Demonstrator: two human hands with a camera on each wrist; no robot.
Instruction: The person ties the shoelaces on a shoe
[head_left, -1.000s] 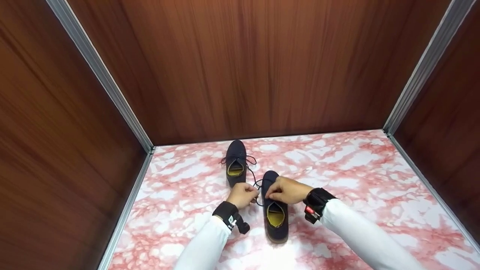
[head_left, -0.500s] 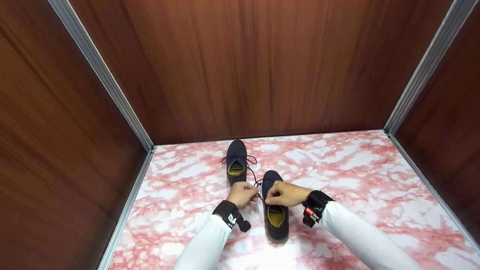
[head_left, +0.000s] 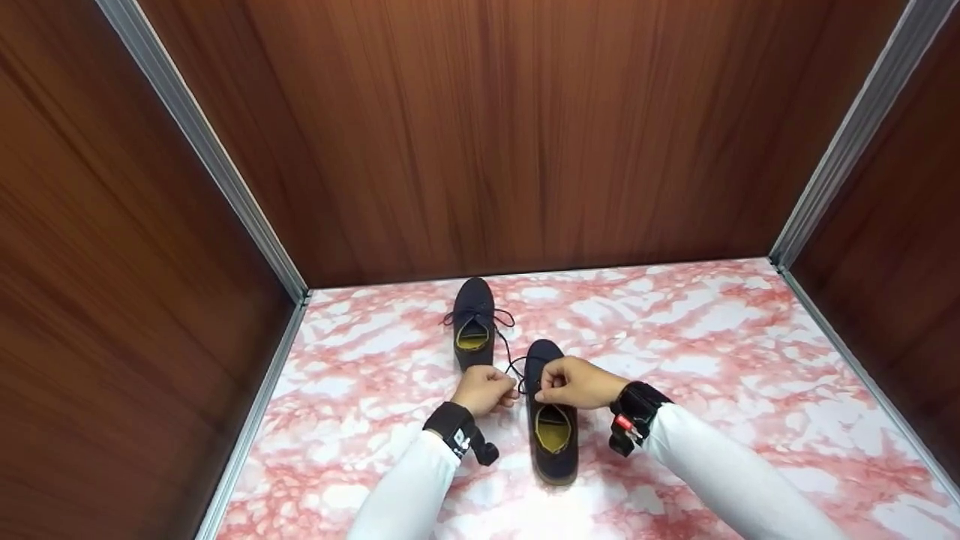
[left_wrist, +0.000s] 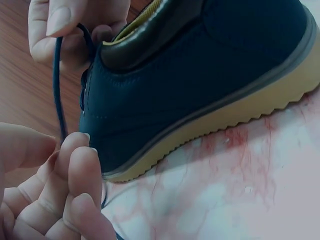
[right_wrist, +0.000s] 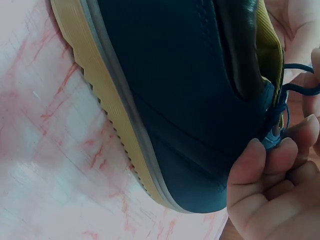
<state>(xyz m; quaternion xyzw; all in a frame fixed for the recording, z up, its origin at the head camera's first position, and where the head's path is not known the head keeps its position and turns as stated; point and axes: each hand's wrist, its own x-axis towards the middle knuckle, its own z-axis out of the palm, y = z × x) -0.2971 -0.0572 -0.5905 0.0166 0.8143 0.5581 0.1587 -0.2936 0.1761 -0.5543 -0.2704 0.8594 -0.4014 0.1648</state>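
Observation:
Two dark navy lace-up shoes with yellow linings stand on the floor. My left hand is just left of the nearer shoe, pinching a dark shoelace between thumb and index finger. Over the front of that shoe's opening, my right hand pinches the lace too, fingers curled in close to the eyelets. In the left wrist view, the lace runs between both hands beside the shoe. Knotted lace shows at the top of the tongue in the right wrist view. The right hand hides part of the lacing.
The farther shoe, its lace tied in a bow, stands ahead and to the left by the back wall. Brown wood-grain panels with grey metal corner strips enclose a red-and-white marbled floor.
The right hand dips slightly towards the shoe opening, then rises a little. The lace between the hands shifts, drawn straighter and then bending again. The left hand stays nearly in place; both shoes stay put.

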